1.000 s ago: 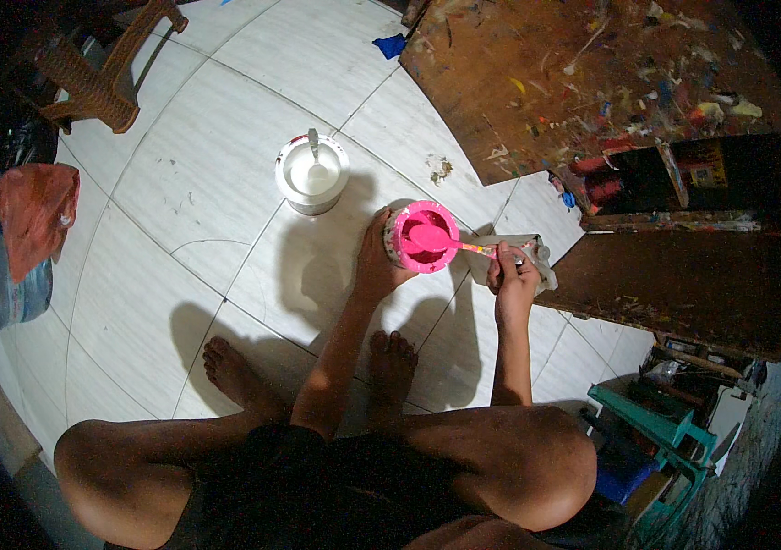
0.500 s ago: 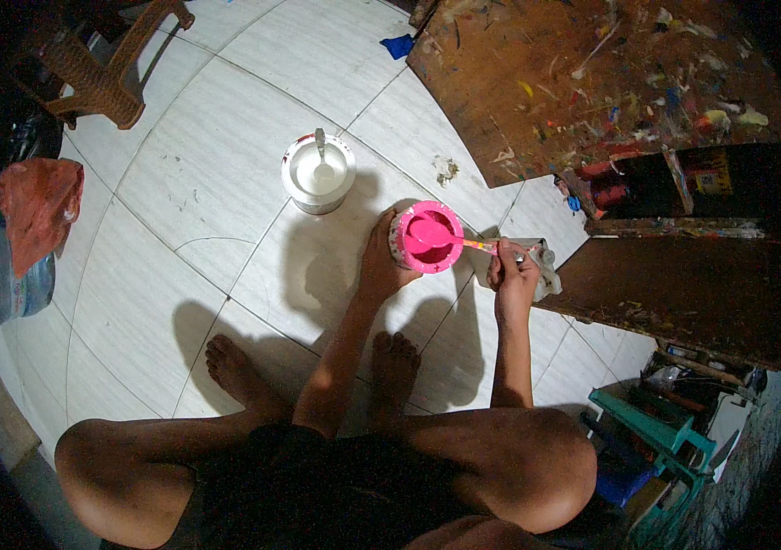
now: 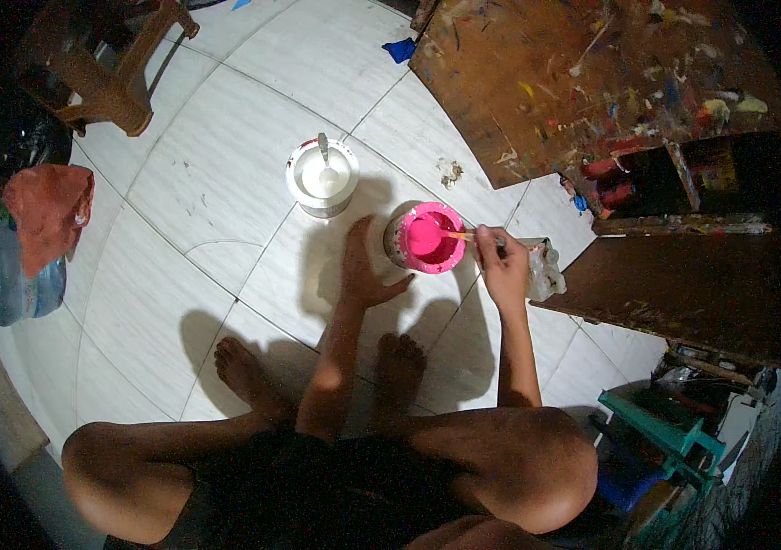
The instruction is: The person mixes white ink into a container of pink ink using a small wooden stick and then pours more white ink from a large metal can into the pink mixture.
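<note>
Sitting on the white tiled floor, you have the paint-stained wooden board up and to the right of the pink paint tub, which serves as your landmark. Up and to the left of that tub stands the white paint bucket, with a spoon-like stirrer in it, well apart from either hand. The tub itself rests on the tiles just ahead of your feet, its open mouth full of pink paint. Your left hand lies just left of and below the tub, fingers spread and flat toward the floor, holding nothing; whether the thumb touches the tub wall cannot be told. Your right hand sits just right of the tub, closed around the thin brush, with a clear plastic bag right beside that hand. The brush's long axis runs nearly level, from your right hand leftward across the tub's right rim, its tip over the paint. Of your 2 hands, the right is the one joined to the tub through the brush, and the paint lies directly left of its grip.
</note>
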Demonstrator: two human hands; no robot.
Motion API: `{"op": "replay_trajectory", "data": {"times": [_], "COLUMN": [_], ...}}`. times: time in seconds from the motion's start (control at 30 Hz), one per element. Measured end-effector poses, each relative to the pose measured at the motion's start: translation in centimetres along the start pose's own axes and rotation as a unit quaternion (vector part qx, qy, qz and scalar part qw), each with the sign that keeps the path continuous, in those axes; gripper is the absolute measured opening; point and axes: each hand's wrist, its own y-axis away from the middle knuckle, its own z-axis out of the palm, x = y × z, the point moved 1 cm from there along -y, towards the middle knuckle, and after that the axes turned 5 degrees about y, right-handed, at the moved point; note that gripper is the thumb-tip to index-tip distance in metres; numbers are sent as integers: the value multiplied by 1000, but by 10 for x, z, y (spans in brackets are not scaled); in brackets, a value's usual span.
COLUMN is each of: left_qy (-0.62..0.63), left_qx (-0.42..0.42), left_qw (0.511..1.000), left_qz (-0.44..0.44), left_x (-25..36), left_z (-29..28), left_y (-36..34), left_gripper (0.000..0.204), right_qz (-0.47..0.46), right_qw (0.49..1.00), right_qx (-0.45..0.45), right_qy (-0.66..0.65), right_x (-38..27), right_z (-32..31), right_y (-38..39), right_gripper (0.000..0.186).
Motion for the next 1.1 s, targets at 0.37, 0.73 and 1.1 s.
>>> {"op": "replay_trajectory", "data": {"times": [0.37, 0.73, 1.1], "left_qy": [82, 110, -120], "left_qx": [119, -37, -138], "left_qw": [988, 993, 966], "left_qz": [-62, 4, 182], "left_x": [-17, 86, 108], "left_z": [-100, -101, -105], "left_y": [-98, -141, -147], "left_gripper": [126, 108, 116], "right_qz": [-91, -243, -206], "right_qw": [989, 970, 977], "right_qx": [-54, -10, -54], "right_qy": [108, -8, -11], "right_x": [-39, -88, -91], "right_z": [9, -19, -3], "right_y": [-27, -58, -33], "right_gripper": [27, 33, 28]}}
